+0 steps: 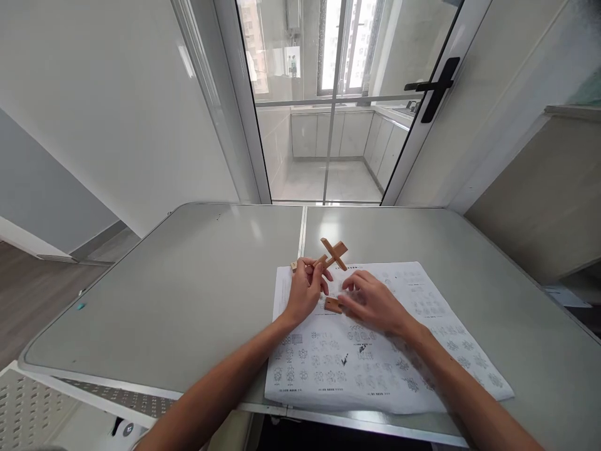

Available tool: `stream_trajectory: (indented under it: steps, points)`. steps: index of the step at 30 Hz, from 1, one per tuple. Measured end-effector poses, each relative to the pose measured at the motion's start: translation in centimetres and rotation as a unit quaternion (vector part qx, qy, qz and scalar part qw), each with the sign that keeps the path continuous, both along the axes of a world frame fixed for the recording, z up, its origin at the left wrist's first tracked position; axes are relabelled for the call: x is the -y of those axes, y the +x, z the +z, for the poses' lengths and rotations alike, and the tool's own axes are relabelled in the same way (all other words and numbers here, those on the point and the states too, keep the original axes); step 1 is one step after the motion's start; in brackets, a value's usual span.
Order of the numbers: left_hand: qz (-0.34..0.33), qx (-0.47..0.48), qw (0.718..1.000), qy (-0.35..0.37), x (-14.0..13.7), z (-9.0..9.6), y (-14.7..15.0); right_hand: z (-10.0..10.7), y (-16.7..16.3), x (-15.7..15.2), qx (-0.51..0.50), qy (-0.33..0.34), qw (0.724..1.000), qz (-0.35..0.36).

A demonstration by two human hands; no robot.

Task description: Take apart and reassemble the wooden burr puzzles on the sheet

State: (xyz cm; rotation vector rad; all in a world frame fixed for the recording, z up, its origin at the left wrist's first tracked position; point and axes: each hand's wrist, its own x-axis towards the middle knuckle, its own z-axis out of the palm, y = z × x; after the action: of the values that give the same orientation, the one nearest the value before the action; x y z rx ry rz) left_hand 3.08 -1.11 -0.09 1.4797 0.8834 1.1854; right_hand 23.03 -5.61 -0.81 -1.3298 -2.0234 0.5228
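A grey-green, metal-edged folding table (197,300) extends beneath and to both sides of the hands; a pale seam runs from its far edge towards the left hand. Beyond the hands, past the table's far edge, stands a clear glass door in a grey metal frame (251,125). Seen through it, white flat-fronted cabinets (328,134) have their fronts shut, their contents hidden from view. A white perforated panel (28,407) lies left of the left forearm, lower than the tabletop.

A large white paper sheet (338,401) printed with small diagrams spreads under both hands; the right forearm blocks sight of part of the print. A black lever door handle (436,91) is mounted beyond and to the right of the right hand.

The left hand (304,291) is closed, fingertips pinching a brown wooden cross-shaped assembly (334,253), which is raised ahead of that hand and is partly concealed by the fingers. The right hand (373,300) is half-curled, thumb and forefinger parted. A brown rectangular wooden block (333,305) lies on the sheet between the hands, at the right thumb tip; contact cannot be determined. A small pale wooden piece (293,266) shows just behind the left hand, partly covered. A tiny turquoise fragment (81,307) rests far left of the left hand, near the table's edge.
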Motion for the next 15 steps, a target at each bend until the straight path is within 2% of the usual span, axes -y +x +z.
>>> stream_trajectory:
  steps: [2,4,11,13,15]
  points:
    - [-0.006,-0.002,1.000,0.003,0.07,-0.04,0.05,-0.02,-0.06,0.16,0.020,-0.019,0.998,0.052]
    - [-0.008,-0.003,1.000,0.005,0.09,-0.10,0.10,-0.11,-0.17,0.24,0.026,-0.032,0.996,0.073]
    - [-0.007,0.000,1.000,0.001,-0.04,-0.36,0.16,-0.12,-0.17,0.18,0.000,-0.055,0.996,0.066]
    - [-0.005,-0.001,1.000,0.000,-0.08,-0.40,0.14,0.15,-0.08,0.23,-0.025,-0.087,0.994,0.065]
    - [-0.005,0.001,1.000,0.001,-0.14,-0.43,0.10,0.53,0.08,0.29,-0.071,-0.149,0.984,0.068]
